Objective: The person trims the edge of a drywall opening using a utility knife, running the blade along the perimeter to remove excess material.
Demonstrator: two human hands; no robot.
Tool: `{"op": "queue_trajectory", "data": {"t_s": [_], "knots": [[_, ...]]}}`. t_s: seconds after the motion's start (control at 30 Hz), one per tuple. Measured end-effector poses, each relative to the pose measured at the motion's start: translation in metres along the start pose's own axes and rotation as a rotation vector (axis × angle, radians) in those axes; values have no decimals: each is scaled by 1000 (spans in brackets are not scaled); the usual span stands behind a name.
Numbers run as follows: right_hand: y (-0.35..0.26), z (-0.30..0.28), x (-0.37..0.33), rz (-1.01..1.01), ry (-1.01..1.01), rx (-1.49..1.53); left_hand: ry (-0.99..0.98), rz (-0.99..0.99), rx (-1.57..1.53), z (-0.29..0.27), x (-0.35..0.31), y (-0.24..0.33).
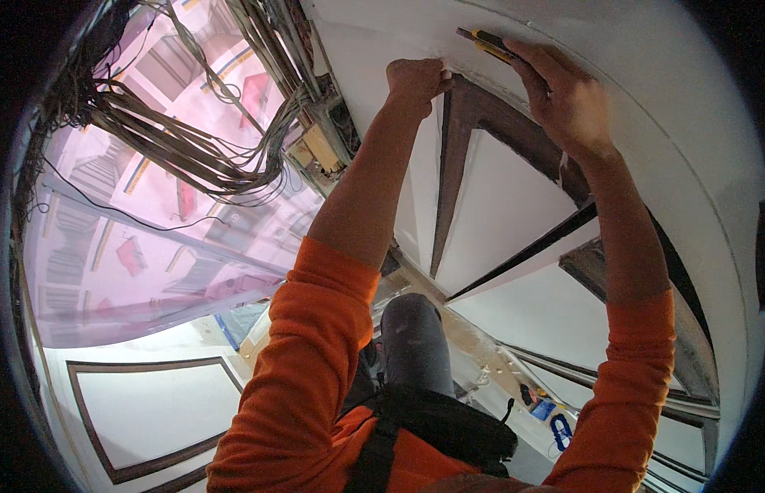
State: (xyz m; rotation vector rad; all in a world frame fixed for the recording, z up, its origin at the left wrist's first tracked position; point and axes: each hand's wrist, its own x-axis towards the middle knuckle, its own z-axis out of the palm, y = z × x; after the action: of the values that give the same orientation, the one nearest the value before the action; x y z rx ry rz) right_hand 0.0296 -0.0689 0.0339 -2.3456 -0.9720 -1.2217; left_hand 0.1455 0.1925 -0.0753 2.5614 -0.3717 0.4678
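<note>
My right hand (570,105) is closed around a yellow and black utility knife (491,46). The knife points left, close to the white panelled surface above the dark brown trim. To its left, my left hand (415,85) is closed like a fist against the white surface, beside the upper corner of the dark brown trim (458,135). Whatever those fingers grip, if anything, is hidden. Below both hands a white panel (501,185) lies inside the dark trim. Orange sleeves are pushed up on both forearms.
On the left hang thick bundles of loose cables (185,148) before printed pink plastic sheeting (136,246). A dark-framed white panel (152,411) is at lower left. A blue looped item (561,430) lies at lower right. My grey-trousered knee (415,345) and a black bag (456,423) are below.
</note>
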Motion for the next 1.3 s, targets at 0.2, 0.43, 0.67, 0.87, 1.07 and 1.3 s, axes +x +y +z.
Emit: {"op": "queue_trajectory", "data": {"t_s": [0.2, 0.43, 0.67, 0.87, 1.07, 1.3], "knots": [[19, -9, -12, 16, 63, -33, -67, -36, 562, -18, -4, 82], [12, -7, -9, 63, 40, -5, 212, -445, -1054, -1, -16, 65], [15, -8, -10, 60, 31, 5, 153, -211, -1017, 9, -20, 55], [8, -8, -6, 64, 31, 16, 10, 148, -250, -9, -8, 23], [16, -12, -9, 79, 73, 45, 146, -299, -774, -5, -5, 71], [5, -9, -3, 74, 83, 50, 318, 58, -2, 1, 4, 26]]}}
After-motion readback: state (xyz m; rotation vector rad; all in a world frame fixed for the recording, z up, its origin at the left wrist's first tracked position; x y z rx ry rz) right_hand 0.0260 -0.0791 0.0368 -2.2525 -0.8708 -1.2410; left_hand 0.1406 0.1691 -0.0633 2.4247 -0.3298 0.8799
